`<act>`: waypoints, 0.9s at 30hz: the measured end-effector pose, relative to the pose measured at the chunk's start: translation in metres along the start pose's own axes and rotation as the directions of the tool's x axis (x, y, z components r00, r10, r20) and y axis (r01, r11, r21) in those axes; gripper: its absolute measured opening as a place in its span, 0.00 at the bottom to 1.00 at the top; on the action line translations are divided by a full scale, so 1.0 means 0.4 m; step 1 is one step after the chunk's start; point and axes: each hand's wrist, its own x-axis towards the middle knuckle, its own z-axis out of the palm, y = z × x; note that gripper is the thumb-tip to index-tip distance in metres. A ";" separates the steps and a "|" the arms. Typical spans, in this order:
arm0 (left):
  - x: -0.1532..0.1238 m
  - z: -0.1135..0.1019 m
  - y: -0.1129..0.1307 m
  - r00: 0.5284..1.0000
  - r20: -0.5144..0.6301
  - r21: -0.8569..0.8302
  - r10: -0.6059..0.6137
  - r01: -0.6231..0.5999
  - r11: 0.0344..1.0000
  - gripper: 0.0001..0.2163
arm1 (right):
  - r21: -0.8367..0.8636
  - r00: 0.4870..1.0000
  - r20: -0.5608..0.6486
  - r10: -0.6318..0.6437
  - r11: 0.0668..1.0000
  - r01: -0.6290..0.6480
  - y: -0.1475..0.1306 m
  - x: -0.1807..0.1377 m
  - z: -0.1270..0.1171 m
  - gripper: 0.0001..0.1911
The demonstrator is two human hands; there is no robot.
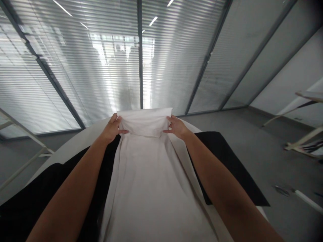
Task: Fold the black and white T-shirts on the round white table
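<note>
A long white cloth (pixel 146 178) lies stretched away from me over a white table (pixel 75 144) with a black mat (pixel 227 158) under it. Its far end is folded back into a raised band (pixel 145 119). My left hand (pixel 112 129) pinches the left side of that fold, thumb on top. My right hand (pixel 176 127) grips the right side the same way. Both arms reach straight out along the cloth's edges.
Glass walls with closed blinds (pixel 101 67) stand just beyond the table's far edge. Grey floor spreads to the right, with white table legs (pixel 302 141) and a loose white rod (pixel 305 200) lying on it. Another white frame (pixel 22 158) is at the left.
</note>
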 end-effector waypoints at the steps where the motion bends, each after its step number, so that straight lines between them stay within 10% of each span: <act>1: -0.002 -0.003 0.005 1.000 0.025 -0.032 -0.013 0.013 0.999 0.19 | 0.011 1.000 0.002 0.014 1.000 -0.015 -0.004 -0.002 -0.002 0.18; 19: -0.024 -0.044 0.074 0.939 0.334 0.184 -0.078 0.016 0.983 0.08 | -0.099 0.974 0.222 -0.052 0.992 0.076 -0.017 -0.022 -0.017 0.07; 27: -0.041 -0.036 0.118 0.721 0.604 0.463 -0.339 0.029 0.886 0.08 | -0.367 0.904 0.427 0.012 0.916 0.160 -0.015 -0.022 -0.029 0.06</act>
